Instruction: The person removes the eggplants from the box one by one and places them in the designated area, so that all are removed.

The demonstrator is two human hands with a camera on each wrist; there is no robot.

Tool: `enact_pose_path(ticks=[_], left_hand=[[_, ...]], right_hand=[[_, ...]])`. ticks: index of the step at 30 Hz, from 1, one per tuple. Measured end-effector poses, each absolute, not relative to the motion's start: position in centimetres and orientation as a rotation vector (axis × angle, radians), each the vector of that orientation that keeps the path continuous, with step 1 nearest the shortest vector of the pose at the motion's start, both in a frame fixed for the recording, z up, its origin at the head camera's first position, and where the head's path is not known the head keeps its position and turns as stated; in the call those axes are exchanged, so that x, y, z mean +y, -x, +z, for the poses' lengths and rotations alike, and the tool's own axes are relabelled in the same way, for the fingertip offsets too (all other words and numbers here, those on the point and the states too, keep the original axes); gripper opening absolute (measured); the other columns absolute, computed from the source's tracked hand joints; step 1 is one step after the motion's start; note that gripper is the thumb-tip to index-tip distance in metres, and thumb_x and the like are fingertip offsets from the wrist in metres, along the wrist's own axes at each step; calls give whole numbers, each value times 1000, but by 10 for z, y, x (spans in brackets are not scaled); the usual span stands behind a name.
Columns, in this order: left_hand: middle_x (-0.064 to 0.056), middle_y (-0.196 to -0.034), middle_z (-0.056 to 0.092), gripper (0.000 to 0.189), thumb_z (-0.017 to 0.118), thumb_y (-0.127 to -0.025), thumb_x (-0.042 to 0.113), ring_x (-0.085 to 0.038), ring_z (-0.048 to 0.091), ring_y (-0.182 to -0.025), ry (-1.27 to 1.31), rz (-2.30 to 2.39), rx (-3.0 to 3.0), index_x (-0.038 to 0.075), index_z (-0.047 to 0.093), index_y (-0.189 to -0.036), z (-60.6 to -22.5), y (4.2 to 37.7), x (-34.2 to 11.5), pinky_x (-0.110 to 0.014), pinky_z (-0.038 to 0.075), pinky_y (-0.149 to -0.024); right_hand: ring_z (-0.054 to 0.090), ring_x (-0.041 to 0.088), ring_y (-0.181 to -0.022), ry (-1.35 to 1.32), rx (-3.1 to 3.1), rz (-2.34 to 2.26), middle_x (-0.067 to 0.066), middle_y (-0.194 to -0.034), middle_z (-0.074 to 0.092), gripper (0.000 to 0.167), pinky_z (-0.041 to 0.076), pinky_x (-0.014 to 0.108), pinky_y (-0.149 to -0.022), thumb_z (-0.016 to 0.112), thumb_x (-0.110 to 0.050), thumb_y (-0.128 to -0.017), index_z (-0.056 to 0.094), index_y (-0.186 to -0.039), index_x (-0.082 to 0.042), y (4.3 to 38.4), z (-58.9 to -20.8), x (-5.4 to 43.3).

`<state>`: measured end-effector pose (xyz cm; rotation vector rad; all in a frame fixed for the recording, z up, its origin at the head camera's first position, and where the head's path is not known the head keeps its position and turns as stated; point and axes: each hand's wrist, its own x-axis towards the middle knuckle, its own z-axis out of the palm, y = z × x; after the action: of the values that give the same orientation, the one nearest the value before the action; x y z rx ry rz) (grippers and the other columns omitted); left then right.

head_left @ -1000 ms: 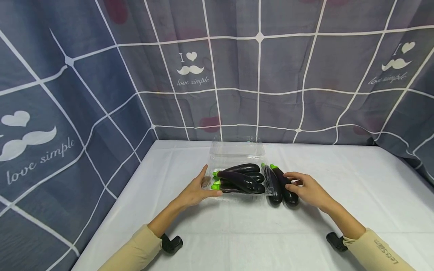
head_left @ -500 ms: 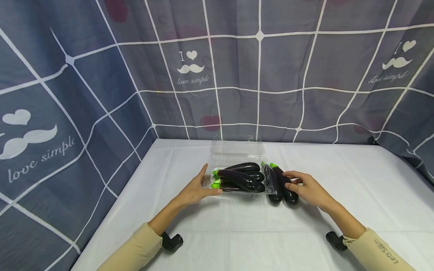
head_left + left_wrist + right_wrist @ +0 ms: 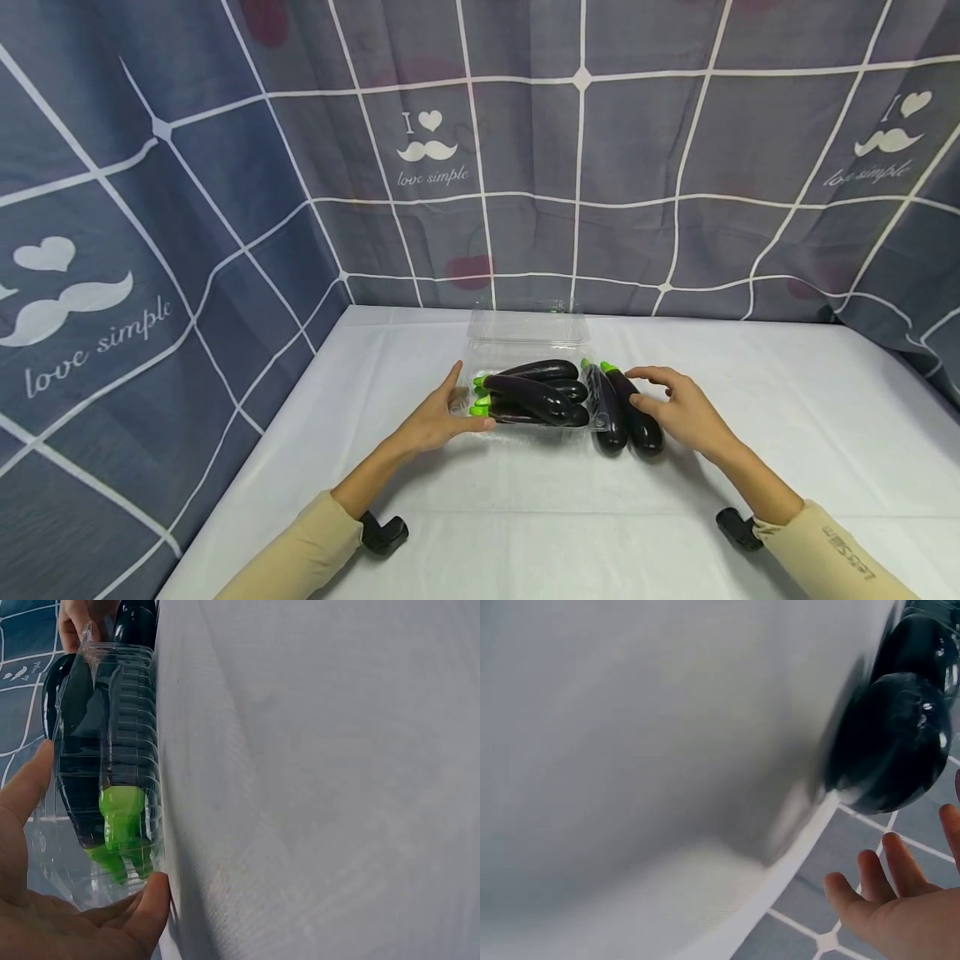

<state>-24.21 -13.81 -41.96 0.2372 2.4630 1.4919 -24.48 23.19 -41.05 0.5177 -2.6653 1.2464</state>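
Note:
In the head view, a clear plastic box (image 3: 528,333) with its lid folded back holds several dark eggplants (image 3: 528,398) with green stems. My left hand (image 3: 433,423) grips the left end of this box, thumb at the near corner and fingers at the far side; the left wrist view shows the thumb (image 3: 154,904) against its ribbed wall. Two more eggplants lie right of the box, one along its right wall (image 3: 611,417) and an outer one (image 3: 637,412). Beside the outer eggplant is my right hand (image 3: 684,410), its fingers spread and bent, apart from the eggplant (image 3: 892,742) in the right wrist view.
A white cloth (image 3: 555,533) covers the table. Grey-blue checked curtains (image 3: 630,150) stand behind the table and along its left side. A black wrist device (image 3: 384,534) sits at the left cuff, another (image 3: 738,530) at the right cuff.
My right hand has lifted slightly and its fingers have opened away from the outer eggplant. The left hand stays at the box, and the eggplants keep their places.

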Motion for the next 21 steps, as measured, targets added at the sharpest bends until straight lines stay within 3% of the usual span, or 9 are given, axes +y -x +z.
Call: enact_pose_path(ticks=[11,21], left_hand=[[-22,-155,31,117,83,-79,39,-37,29,-143,-223,1490,2462,19,2,-161,-420,243,-138,-60,31,-107],[-23,-154,33,117,84,-78,40,-38,31,-142,-216,1489,2470,18,3,-161,-421,242,-138,-60,32,-106]], right_hand=[[50,41,-123,-610,-2566,1414,22,-126,60,35,35,58,-105,67,-4,-92,61,-126,5,245,-399,211],[54,34,-121,-748,-2532,1531,14,-129,59,38,41,51,-101,68,-11,-94,61,-130,-1,236,-385,180]])
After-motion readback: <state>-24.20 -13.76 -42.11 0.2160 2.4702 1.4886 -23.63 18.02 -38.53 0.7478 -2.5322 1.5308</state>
